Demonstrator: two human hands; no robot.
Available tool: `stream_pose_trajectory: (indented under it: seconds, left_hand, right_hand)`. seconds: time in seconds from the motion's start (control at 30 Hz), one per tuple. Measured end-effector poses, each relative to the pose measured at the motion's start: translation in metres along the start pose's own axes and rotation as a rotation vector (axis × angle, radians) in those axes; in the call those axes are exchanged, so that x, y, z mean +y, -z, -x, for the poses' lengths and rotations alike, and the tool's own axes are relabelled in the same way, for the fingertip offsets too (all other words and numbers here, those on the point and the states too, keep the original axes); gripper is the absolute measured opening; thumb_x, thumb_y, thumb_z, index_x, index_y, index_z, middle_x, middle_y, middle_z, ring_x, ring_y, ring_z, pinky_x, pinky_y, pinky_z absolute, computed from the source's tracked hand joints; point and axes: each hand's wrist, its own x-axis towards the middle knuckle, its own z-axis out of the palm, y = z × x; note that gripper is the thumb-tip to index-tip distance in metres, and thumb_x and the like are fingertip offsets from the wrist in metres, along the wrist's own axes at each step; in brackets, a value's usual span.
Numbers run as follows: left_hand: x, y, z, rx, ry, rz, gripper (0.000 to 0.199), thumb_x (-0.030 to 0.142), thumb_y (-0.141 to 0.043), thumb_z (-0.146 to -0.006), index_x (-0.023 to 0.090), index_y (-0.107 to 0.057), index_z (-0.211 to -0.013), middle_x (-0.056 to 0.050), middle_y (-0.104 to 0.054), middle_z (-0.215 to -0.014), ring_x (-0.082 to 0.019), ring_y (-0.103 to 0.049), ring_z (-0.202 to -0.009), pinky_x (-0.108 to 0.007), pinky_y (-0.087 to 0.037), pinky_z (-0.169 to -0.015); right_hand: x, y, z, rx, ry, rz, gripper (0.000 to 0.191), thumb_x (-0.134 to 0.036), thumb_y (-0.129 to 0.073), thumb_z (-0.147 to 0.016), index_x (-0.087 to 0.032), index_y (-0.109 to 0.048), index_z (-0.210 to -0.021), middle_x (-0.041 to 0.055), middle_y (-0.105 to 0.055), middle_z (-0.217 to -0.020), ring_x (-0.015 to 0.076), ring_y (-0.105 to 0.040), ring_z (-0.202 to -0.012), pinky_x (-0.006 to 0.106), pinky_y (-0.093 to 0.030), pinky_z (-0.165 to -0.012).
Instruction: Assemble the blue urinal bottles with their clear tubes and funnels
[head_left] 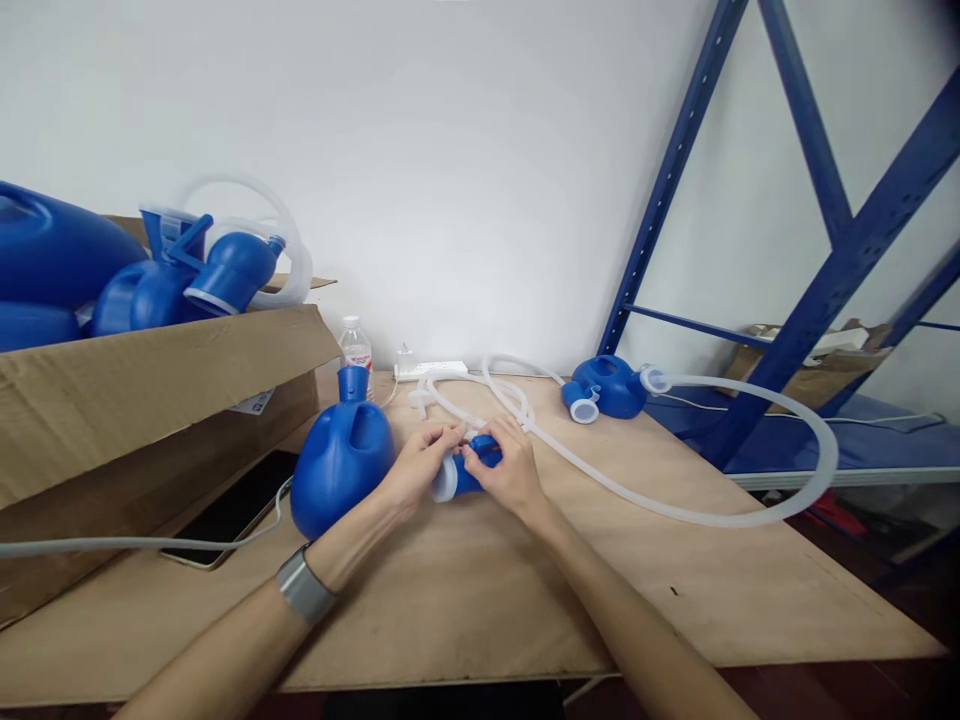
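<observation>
Fingers of your right hand (512,465) hold the blue fitting (468,480) crosswise, white rim (444,481) nearer your left hand (420,462), whose grip is unclear.

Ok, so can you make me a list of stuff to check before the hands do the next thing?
1. Right hand holding the short, white-rimmed blue plastic piece: ok.
2. Left hand right up at that piece: ok.
3. What the left fingertips pinch: cannot tell, it's too small and partly hidden.
4. Long, whitish, bendy tube all inside the edge of the brown wooden table: not ok, its loop sticks out past the right edge.
5. Flat black phone away from both hands: ok.
6. Round-bodied blue plastic jug not touching the left forearm: cannot tell, they overlap in this view.
</observation>
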Motion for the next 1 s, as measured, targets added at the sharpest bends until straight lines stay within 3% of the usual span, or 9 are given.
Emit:
stream_pose_trajectory:
  seconds: [0.13, 0.3, 0.5, 0.67, 0.87, 1.0]
  left_hand:
    - [0.008, -0.004, 0.0, 0.028, 0.008, 0.081, 0.037, 0.05, -0.083, -0.068, 0.017, -0.072, -0.08, -0.003, -0.07, -0.084, -0.017, -0.062, -0.084, -0.025, -0.046, -0.079]
    - [0.008, -0.008, 0.003, -0.046, -0.007, 0.088, 0.038, 0.052, -0.074, -0.075, 0.018, -0.061, -0.064, -0.002, -0.064, -0.075, -0.016, -0.057, -0.078, -0.027, -0.044, -0.077]
    - [0.004, -0.003, 0.001, -0.198, -0.034, -0.156, 0.034, 0.038, -0.069, -0.074, 0.018, -0.051, -0.052, 0.001, -0.052, -0.066, -0.013, -0.045, -0.068, -0.027, -0.039, -0.069]
    - [0.011, 0.005, -0.004, -0.36, -0.132, -0.379, 0.028, 0.028, -0.064, -0.071, 0.018, -0.052, -0.048, -0.003, -0.06, -0.072, -0.015, -0.051, -0.072, -0.026, -0.041, -0.068]
    - [0.018, 0.01, -0.004, -0.333, -0.165, -0.482, 0.023, 0.028, -0.063, -0.073, 0.018, -0.063, -0.052, -0.005, -0.067, -0.075, -0.018, -0.06, -0.077, -0.027, -0.047, -0.072]
    - [0.021, 0.014, -0.003, -0.336, -0.164, -0.52, 0.022, 0.031, -0.065, -0.075, 0.017, -0.071, -0.058, -0.005, -0.068, -0.077, -0.017, -0.061, -0.075, -0.027, -0.049, -0.072]
  right_hand:
    - [0.009, 0.004, -0.002, -0.094, -0.144, -0.157, 0.02, -0.04, -0.059, -0.092, -0.023, -0.055, -0.082, 0.0038, -0.061, -0.083, 0.0214, -0.057, -0.082, 0.033, -0.044, -0.075]
    - [0.005, 0.007, -0.002, -0.164, -0.186, -0.245, 0.038, -0.049, -0.037, -0.102, -0.023, -0.053, -0.078, 0.0037, -0.06, -0.08, 0.0208, -0.057, -0.08, 0.034, -0.044, -0.077]
    - [0.005, 0.0, -0.001, -0.151, -0.345, -0.17, 0.057, -0.06, -0.021, -0.104, -0.024, -0.05, -0.069, 0.0033, -0.059, -0.066, 0.0207, -0.056, -0.066, 0.033, -0.041, -0.068]
    - [0.006, 0.002, -0.006, -0.228, -0.442, -0.12, 0.059, -0.06, -0.033, -0.102, -0.024, -0.045, -0.057, 0.0012, -0.054, -0.056, 0.0184, -0.052, -0.058, 0.031, -0.035, -0.061]
    - [0.008, 0.015, -0.01, -0.429, -0.35, -0.349, 0.039, -0.046, -0.054, -0.095, -0.02, -0.053, -0.066, -0.0033, -0.054, -0.066, 0.0146, -0.051, -0.067, 0.026, -0.037, -0.063]
    - [0.012, 0.019, -0.009, -0.449, -0.36, -0.383, 0.029, -0.045, -0.066, -0.085, -0.02, -0.057, -0.074, -0.003, -0.056, -0.072, 0.0149, -0.051, -0.071, 0.026, -0.041, -0.066]
